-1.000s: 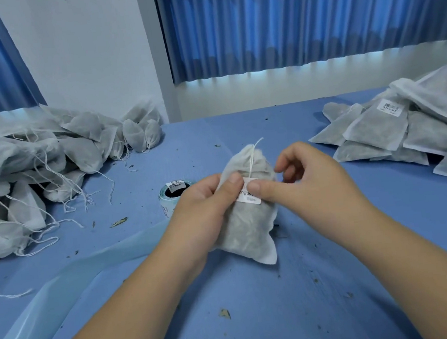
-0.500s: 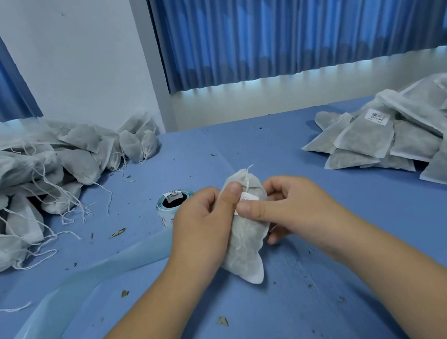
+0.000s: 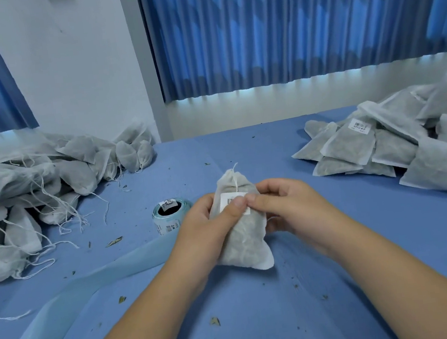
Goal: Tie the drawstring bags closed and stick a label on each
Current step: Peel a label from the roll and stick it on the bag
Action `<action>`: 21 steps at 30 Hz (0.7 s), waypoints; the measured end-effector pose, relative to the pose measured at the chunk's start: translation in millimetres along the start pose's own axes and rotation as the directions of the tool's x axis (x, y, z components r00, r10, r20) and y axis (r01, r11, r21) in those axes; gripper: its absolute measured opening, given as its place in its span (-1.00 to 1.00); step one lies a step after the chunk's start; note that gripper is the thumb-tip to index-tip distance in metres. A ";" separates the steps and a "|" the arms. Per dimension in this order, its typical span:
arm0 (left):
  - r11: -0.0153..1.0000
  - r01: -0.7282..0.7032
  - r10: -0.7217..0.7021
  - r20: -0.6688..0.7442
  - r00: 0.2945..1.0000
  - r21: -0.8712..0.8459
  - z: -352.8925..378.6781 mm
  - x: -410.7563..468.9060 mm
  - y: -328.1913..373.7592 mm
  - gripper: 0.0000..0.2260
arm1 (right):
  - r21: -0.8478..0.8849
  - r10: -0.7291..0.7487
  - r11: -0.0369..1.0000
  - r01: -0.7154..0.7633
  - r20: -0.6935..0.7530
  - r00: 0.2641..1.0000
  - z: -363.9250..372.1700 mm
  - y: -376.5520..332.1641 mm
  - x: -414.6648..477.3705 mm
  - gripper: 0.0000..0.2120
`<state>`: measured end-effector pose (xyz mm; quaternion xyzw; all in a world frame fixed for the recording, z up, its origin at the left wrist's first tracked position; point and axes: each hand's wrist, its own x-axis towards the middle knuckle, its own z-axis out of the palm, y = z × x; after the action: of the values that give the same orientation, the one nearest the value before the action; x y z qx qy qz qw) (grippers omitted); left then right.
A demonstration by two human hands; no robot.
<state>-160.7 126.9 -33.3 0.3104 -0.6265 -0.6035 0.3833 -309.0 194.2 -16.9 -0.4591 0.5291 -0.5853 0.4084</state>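
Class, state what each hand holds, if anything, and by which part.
Both the left hand and right hand hold one drawstring bag by its upper sides, thumbs pressing the label.

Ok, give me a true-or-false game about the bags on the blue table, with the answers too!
1. The left hand and right hand both hold one bag. True.
2. That bag has no label. False: a white label sits on it, under both thumbs.
3. The label roll lies to the bag's left. True.
4. The pile with loose strings is on the right. False: the stringy pile is on the left; the right pile shows stuck labels.
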 end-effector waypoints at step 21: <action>0.974 0.171 -0.125 0.272 0.954 -0.151 186.6 40.7 29.6 -0.77 | 0.232 0.190 0.970 -0.074 -0.530 0.826 -155.3 -28.3 -66.8 -0.95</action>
<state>-339.0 191.2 4.6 0.2403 -0.5917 -0.7181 0.2766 -443.1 299.5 1.3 -0.1908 0.5924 -0.7127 0.3236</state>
